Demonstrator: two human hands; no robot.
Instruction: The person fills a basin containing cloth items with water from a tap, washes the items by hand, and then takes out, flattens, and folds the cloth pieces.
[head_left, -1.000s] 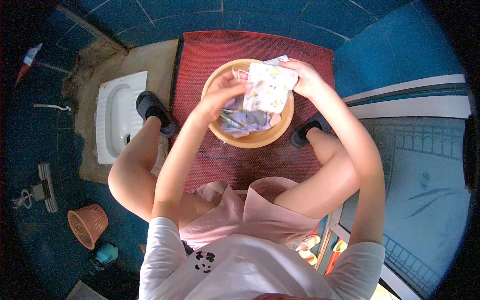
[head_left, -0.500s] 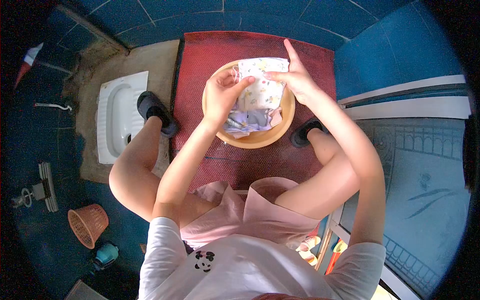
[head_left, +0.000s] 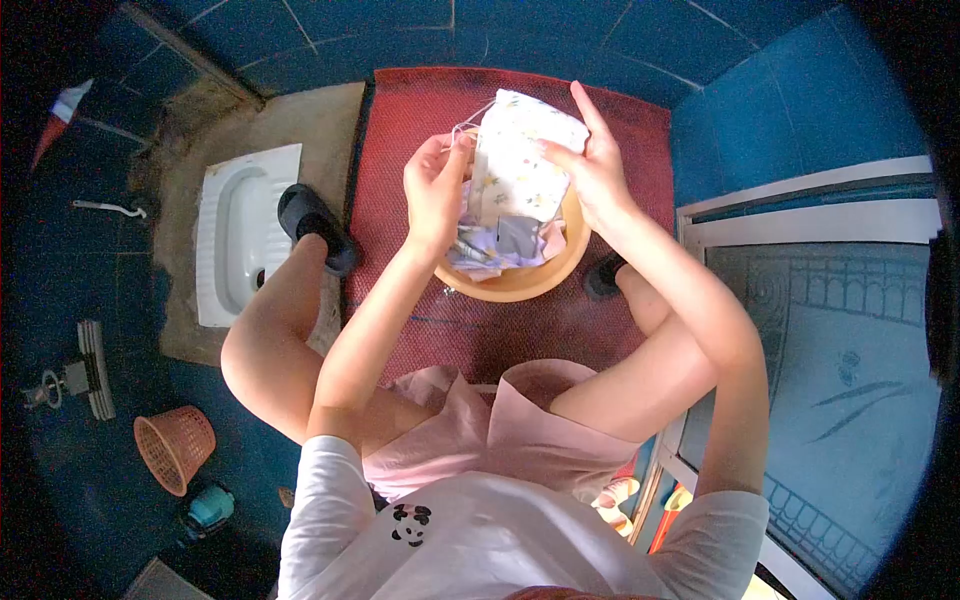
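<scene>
Over a yellow basin [head_left: 520,288] I hold up a white face mask [head_left: 520,165] with a small floral print and thin white ear loops at its left edge. My left hand [head_left: 437,190] is closed in a pinch on the loops beside that edge. At the right edge my right hand [head_left: 597,170] grips the mask, thumb over its face and index finger stretched out. Crumpled lilac, grey and pink pieces [head_left: 500,245] lie in the basin below; the mask hides part of them.
The basin stands on a red mat [head_left: 400,310] between my feet. To the left is a white squat toilet [head_left: 215,270], with an orange basket [head_left: 175,450] lower down. A glass door panel [head_left: 830,350] is on the right.
The mask has lifted and tilted, its top left corner rising. My left thumb has left the mask's face, and that hand now pinches the stretched loops.
</scene>
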